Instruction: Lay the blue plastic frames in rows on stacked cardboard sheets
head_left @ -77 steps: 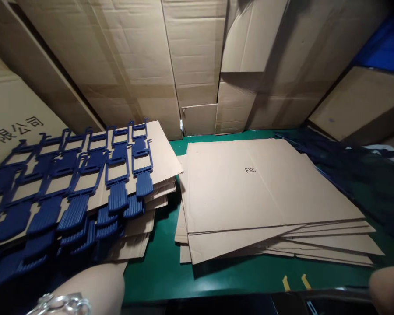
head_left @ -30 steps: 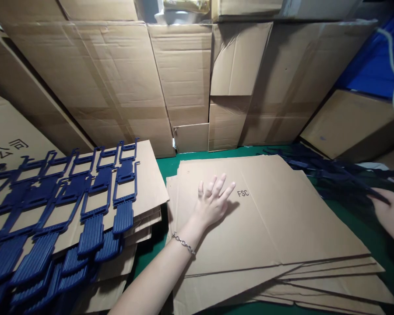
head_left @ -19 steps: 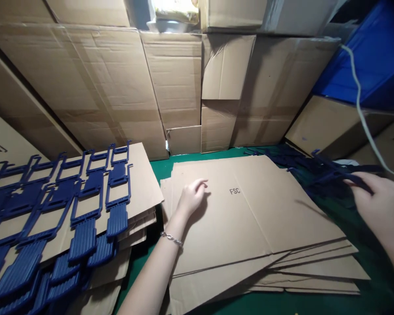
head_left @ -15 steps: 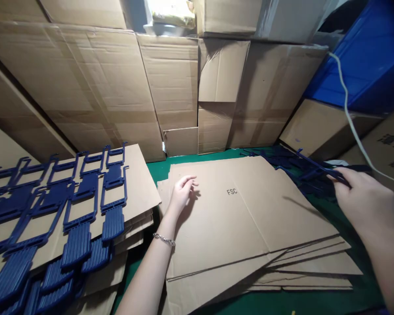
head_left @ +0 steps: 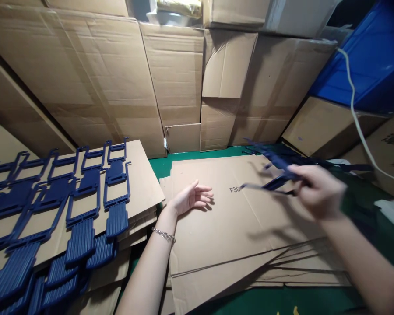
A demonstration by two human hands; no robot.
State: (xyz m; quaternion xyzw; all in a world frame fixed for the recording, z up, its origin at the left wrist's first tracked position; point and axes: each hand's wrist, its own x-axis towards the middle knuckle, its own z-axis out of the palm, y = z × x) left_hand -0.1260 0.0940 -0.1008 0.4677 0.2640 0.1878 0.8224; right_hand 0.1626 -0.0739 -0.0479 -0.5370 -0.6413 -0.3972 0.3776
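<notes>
My right hand (head_left: 318, 190) is closed round a dark blue plastic frame-like part (head_left: 279, 170), smeared by motion, above the right half of a cardboard sheet (head_left: 216, 236). That sheet, printed "FSC", tops a loose stack on the green table. Over the sheet's left side, my left hand (head_left: 193, 197) is held palm up, fingers apart, with nothing in it. Further left, several dark blue plastic frames with ribbed ends (head_left: 116, 188) lie in rows on another cardboard stack (head_left: 144, 175).
More dark blue parts (head_left: 295, 153) are heaped at the back right. A wall of cardboard boxes (head_left: 174, 74) stands behind the green table (head_left: 156, 164). A blue bin (head_left: 364, 65) and a white cable (head_left: 353, 96) are at the upper right.
My right hand has moved left from the heap, carrying the blue part over the cardboard. My left hand has shifted slightly right and its fingers have opened.
</notes>
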